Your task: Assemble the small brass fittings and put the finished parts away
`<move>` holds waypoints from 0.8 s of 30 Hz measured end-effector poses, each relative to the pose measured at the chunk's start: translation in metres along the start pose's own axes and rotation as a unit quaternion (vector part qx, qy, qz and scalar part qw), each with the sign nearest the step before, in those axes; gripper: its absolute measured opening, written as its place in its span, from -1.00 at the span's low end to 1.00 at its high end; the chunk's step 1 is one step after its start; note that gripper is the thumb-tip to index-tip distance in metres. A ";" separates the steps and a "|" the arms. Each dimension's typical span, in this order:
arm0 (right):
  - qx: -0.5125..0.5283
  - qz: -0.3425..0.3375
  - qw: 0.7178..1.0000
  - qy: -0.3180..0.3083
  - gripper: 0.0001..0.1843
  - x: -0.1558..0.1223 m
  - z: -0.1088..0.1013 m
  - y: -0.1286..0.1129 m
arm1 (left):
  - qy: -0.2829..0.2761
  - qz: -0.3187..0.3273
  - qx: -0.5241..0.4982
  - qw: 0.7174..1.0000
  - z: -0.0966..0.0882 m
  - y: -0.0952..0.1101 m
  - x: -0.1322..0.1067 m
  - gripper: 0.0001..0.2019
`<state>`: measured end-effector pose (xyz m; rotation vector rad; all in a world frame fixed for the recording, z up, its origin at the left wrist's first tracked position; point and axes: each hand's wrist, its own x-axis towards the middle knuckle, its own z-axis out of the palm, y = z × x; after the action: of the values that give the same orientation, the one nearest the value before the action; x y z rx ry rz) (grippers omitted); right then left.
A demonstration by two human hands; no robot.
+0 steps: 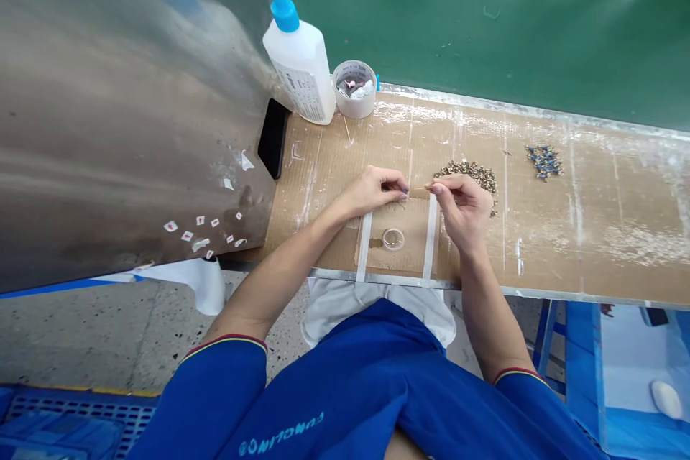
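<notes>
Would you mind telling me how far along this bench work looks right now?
The blue-tipped pieces in their own heap look finished, though I cannot be sure. In hand, the right hand holds a thin wooden stick against something tiny at the fingertips of the left hand. The bigger heap of brass-coloured pieces looks still left.

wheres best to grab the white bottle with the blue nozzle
Grip the white plastic bottle round its wide body from the near side, not by the narrow blue nozzle: the metal panel and a round tub flank it.
</notes>
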<state>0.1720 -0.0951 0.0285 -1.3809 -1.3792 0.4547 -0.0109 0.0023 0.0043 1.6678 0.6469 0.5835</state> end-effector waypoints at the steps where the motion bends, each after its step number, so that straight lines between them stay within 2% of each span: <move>1: 0.015 0.001 1.000 -0.002 -0.67 -0.002 -0.004 -0.003 | 0.000 -0.003 -0.003 1.000 0.000 0.000 0.000 -0.94; 3: 0.029 0.002 0.999 -0.038 -0.68 -0.010 -0.011 -0.010 | -0.001 -0.008 -0.010 1.000 -0.001 0.000 0.000 -0.93; 5: 0.022 -0.009 0.994 -0.103 -0.68 -0.020 -0.014 -0.016 | -0.003 -0.009 -0.020 1.000 -0.001 -0.001 0.000 -0.92; 8: 0.000 -0.036 0.980 -0.197 -0.72 -0.036 -0.009 -0.018 | -0.002 -0.006 -0.030 1.000 -0.001 -0.001 -0.001 -0.90; 13: -0.029 -0.056 0.962 -0.267 -0.80 -0.051 0.003 -0.015 | 0.004 -0.001 -0.023 1.000 0.000 -0.002 -0.001 -0.90; 15: -0.034 -0.057 0.962 -0.266 -0.81 -0.045 -0.002 -0.013 | 0.002 -0.005 -0.021 1.000 -0.001 -0.001 -0.001 -0.90; 17: -0.065 -0.051 0.971 -0.224 -0.79 -0.030 -0.012 -0.009 | 0.001 -0.012 -0.022 1.000 -0.001 -0.001 0.000 -0.89; 19: -0.140 -0.031 0.975 -0.169 -0.79 -0.010 -0.023 -0.001 | 0.003 -0.019 -0.024 1.000 -0.002 -0.001 0.000 -0.87; 21: -0.233 0.001 0.958 -0.169 -0.80 0.012 -0.031 0.011 | 0.009 -0.021 -0.022 1.000 -0.002 -0.001 0.000 -0.87; 24: -0.317 0.012 0.922 -0.223 -0.84 0.034 -0.029 0.027 | 0.015 -0.018 -0.013 1.000 -0.003 -0.002 0.000 -0.88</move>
<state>0.2180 -0.0702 0.0291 -1.8928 -2.0007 0.3640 -0.0127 0.0048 0.0031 1.6237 0.6864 0.5892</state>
